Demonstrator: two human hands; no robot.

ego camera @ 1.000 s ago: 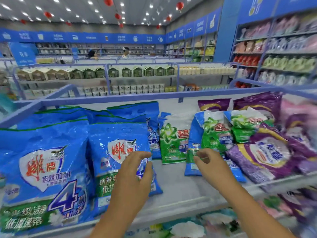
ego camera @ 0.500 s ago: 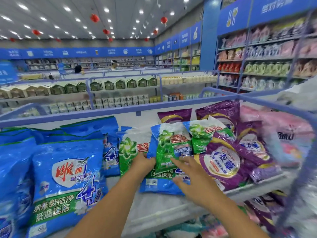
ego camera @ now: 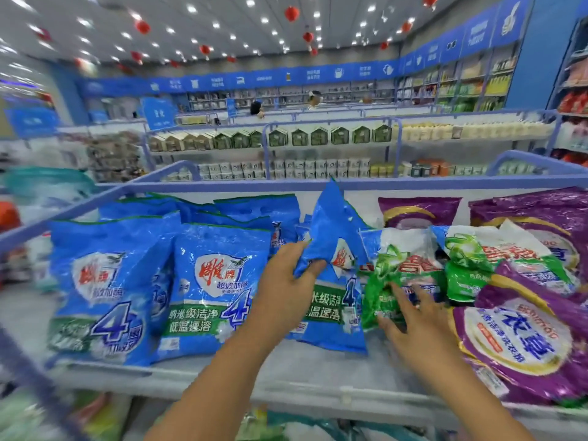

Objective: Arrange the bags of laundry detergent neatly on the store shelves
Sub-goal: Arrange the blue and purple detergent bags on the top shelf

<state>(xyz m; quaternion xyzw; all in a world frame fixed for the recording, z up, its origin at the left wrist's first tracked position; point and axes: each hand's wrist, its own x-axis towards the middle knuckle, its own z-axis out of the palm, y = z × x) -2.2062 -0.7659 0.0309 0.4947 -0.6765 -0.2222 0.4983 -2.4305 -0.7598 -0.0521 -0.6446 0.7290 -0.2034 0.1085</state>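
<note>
Blue crinkled plastic detergent bag [ego camera: 334, 275] stands at the middle of the white shelf [ego camera: 286, 370], its upper half bunched in your left hand [ego camera: 286, 281], whose fingers curl round it. To its right, your right hand [ego camera: 410, 316] lies spread, straight fingers touching the green-and-white detergent bag [ego camera: 401, 275], with purple bags [ego camera: 521, 338] further right.

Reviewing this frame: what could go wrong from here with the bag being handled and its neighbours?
1. The left hand pinches the blue bag only by its crumpled upper part; it may slip or flop forward off the shelf edge.
2. The right hand rests with spread fingers on the green bag, which overlaps other bags; pushing may topple that loose pile.
3. The purple bag overhangs the shelf front and could slide off if nudged.
</note>
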